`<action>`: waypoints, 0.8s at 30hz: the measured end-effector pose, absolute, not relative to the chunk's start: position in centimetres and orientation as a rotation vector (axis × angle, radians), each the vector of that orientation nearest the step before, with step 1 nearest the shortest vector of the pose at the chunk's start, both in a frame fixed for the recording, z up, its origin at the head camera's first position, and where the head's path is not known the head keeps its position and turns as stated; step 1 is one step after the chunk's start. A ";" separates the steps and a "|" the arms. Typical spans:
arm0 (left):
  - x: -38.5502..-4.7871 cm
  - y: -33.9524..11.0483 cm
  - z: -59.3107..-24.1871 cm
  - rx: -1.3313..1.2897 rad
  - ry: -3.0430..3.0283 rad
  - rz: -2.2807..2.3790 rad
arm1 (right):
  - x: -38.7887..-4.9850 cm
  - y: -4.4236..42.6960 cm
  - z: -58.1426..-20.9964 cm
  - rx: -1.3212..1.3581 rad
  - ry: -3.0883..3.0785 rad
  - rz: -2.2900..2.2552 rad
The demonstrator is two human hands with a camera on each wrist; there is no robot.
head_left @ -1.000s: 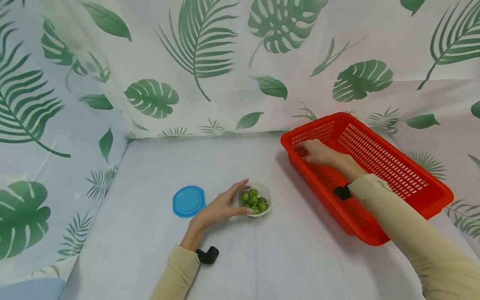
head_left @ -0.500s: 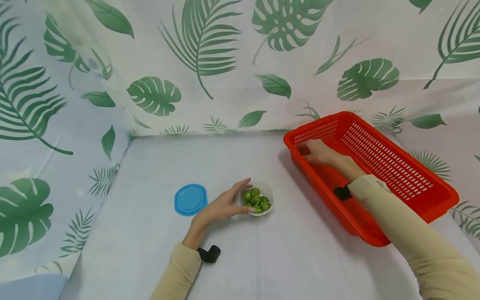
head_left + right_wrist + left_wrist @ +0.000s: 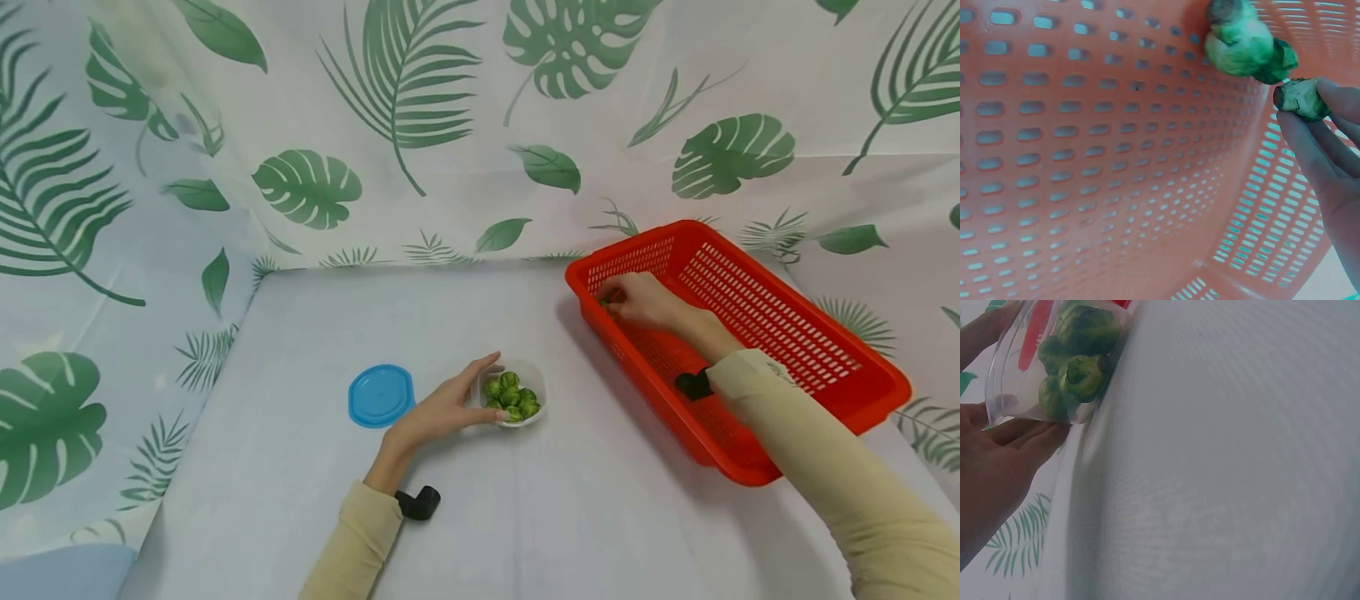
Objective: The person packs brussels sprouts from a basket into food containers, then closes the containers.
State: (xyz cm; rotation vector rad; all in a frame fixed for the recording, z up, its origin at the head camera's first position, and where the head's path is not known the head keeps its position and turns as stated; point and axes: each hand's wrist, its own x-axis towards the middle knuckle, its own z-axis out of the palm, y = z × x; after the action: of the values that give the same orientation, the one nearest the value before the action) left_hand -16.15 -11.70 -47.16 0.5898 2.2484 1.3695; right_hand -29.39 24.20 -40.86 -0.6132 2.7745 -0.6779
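Observation:
In the head view, my left hand [image 3: 446, 408] holds a small clear plastic container [image 3: 538, 383], thumb on the near side and fingers on the far side. Several Brussels sprouts [image 3: 513, 397] lie inside it; the left wrist view shows these sprouts [image 3: 1085, 369] through the container wall. My right hand [image 3: 647, 300] reaches into the far left end of a red plastic basket [image 3: 757, 321]. Between thumb and fingers it pinches a Brussels sprout [image 3: 1302, 100], plain in the right wrist view. Other sprouts [image 3: 1238, 47] lie close by in the basket.
A blue lid [image 3: 381, 396] lies flat on the white-covered table, left of the container. The basket's raised rim surrounds the right hand. Leaf-printed cloth [image 3: 442, 108] hangs behind and at the sides of the table. A pale blue object [image 3: 67, 571] shows at the lower left corner.
The right hand has shifted slightly within the basket, and a bit of green now shows at its fingertips. The left hand stays around the container.

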 end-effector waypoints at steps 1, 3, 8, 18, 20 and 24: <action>-16.1 -11.7 -47.1 0.594 2.249 1.366 | -29.2 24.2 -40.6 -0.605 2.779 -0.691; -16.1 -11.7 -47.1 0.599 2.246 1.364 | -29.0 24.2 -40.2 -0.585 2.796 -0.709; -16.1 -11.7 -47.1 0.609 2.240 1.378 | -28.4 24.0 -39.1 -0.551 2.829 -0.745; -16.1 -11.9 -47.0 0.612 2.251 1.367 | -27.3 23.8 -37.2 -0.620 2.889 -0.741; -16.1 -11.9 -47.0 0.609 2.251 1.361 | -26.9 24.0 -36.9 -0.627 2.902 -0.734; -16.1 -11.8 -46.9 0.605 2.249 1.364 | -26.0 24.1 -35.8 -0.629 2.928 -0.735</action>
State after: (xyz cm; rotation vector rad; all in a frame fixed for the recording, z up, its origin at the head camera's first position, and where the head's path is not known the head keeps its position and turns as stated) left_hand -16.10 -11.83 -46.86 0.6055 2.2487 1.3637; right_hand -25.97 24.10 -35.85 -0.6289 2.9285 -0.7351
